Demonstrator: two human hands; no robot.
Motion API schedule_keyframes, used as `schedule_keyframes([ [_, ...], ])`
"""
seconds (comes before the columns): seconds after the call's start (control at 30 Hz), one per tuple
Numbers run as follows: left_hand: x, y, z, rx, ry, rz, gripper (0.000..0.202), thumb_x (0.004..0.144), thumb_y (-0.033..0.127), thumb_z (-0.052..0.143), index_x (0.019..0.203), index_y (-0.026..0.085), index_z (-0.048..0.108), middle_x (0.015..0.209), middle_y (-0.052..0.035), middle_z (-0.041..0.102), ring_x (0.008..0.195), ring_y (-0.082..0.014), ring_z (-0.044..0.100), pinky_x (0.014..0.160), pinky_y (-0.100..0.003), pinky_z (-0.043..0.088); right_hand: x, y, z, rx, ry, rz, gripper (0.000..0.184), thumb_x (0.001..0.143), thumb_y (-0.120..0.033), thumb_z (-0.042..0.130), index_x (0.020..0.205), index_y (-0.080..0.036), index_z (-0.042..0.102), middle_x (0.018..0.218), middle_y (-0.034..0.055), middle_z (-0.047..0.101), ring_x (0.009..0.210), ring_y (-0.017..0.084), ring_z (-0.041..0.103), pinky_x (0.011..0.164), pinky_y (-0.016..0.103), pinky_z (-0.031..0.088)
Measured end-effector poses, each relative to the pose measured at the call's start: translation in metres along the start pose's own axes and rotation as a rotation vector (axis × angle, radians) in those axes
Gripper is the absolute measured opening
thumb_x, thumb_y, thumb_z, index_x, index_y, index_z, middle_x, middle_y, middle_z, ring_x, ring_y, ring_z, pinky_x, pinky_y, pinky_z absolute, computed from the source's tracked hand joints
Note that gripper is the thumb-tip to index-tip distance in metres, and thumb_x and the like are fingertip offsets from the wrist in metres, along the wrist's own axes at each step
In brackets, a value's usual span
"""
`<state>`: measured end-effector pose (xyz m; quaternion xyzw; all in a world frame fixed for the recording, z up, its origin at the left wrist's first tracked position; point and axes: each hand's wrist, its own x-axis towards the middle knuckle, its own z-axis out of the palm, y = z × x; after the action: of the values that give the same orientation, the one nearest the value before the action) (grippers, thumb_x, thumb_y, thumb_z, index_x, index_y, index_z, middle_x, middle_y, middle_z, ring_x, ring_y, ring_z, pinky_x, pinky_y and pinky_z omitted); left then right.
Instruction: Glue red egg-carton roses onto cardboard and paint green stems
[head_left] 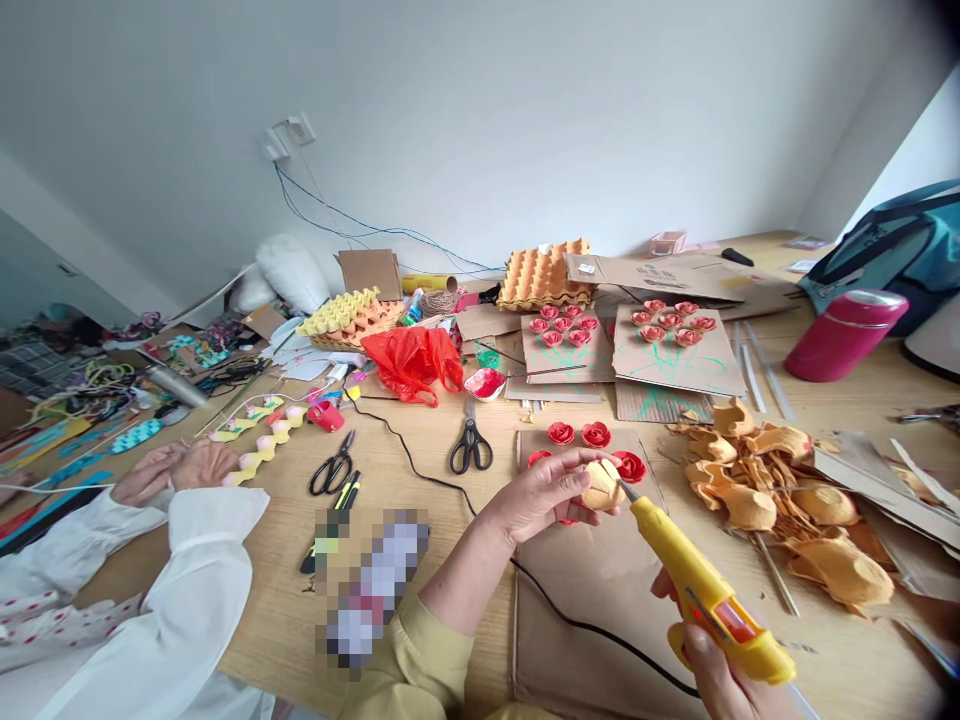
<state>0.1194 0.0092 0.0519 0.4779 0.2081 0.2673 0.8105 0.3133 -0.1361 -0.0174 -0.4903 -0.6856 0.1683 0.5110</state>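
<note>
1. Left hand [547,495] is raised at centre frame, fingers and thumb curled closed in a pinch grip.
2. Left forearm [465,580] is bare, angling up from the lower middle.
3. Right hand [709,665] sits low at right, partly cut off, fingers wrapped closed, thumb on top.

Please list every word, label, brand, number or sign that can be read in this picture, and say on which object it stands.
No text is readable.
White sticker on the cardboard sheet: too small.
Orange panel on the glue gun in the right hand: blurred.
Carton cup in the left hand: no print.
Pixelated patch on the table: unreadable.
</note>
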Motion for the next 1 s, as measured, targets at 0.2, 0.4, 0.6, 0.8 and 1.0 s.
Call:
schedule_keyframes([
  [0.2, -0.002, 0.002, 0.002, -0.056, 0.012, 0.008, 0.056, 0.079, 0.05, 0.078, 0.122, 0.017, 0.066, 0.099, -0.0102, 0.066, 0.086, -0.0181, 0.07, 0.07, -0.023, 0.054, 0.013, -0.003, 0.0, -0.102, 0.017, -0.208, 0.017, 0.099, -0.037, 0.043, 0.102, -0.024, 0.054, 0.081, 0.0036, 0.06, 0.069, 0.02, 0.062, 0.059, 0.032, 0.052],
  [0.4, -0.002, 0.006, 0.003, -0.063, 0.028, 0.022, 0.058, 0.077, 0.05, 0.079, 0.123, 0.017, 0.065, 0.103, -0.0119, 0.068, 0.086, -0.0176, 0.069, 0.069, -0.022, 0.053, 0.02, -0.011, -0.001, -0.138, 0.009, -0.249, 0.015, 0.1, -0.034, 0.043, 0.099, -0.023, 0.052, 0.08, 0.003, 0.058, 0.065, 0.018, 0.06, 0.054, 0.029, 0.049],
  [0.6, -0.002, 0.005, 0.0, -0.039, 0.013, 0.051, 0.053, 0.08, 0.046, 0.078, 0.123, 0.018, 0.066, 0.107, -0.0115, 0.065, 0.09, -0.019, 0.068, 0.071, -0.023, 0.052, 0.017, -0.012, 0.0, -0.084, 0.037, -0.147, 0.019, 0.099, -0.039, 0.042, 0.102, -0.026, 0.056, 0.08, 0.0021, 0.06, 0.065, 0.019, 0.061, 0.06, 0.032, 0.052],
  [0.8, -0.003, 0.004, 0.0, -0.032, 0.005, 0.044, 0.054, 0.081, 0.047, 0.076, 0.126, 0.018, 0.065, 0.104, -0.0105, 0.064, 0.09, -0.0188, 0.068, 0.07, -0.023, 0.052, 0.01, -0.006, 0.0, -0.096, 0.083, -0.111, 0.02, 0.097, -0.041, 0.046, 0.099, -0.027, 0.06, 0.082, 0.0033, 0.063, 0.069, 0.021, 0.064, 0.06, 0.032, 0.053],
  [1.0, -0.003, 0.005, -0.001, -0.047, 0.019, 0.045, 0.057, 0.08, 0.048, 0.077, 0.126, 0.017, 0.066, 0.11, -0.0144, 0.067, 0.089, -0.0197, 0.069, 0.072, -0.026, 0.052, 0.01, -0.008, 0.0, -0.092, 0.061, -0.106, 0.022, 0.099, -0.043, 0.044, 0.102, -0.027, 0.059, 0.08, 0.0023, 0.065, 0.067, 0.02, 0.064, 0.059, 0.031, 0.052],
])
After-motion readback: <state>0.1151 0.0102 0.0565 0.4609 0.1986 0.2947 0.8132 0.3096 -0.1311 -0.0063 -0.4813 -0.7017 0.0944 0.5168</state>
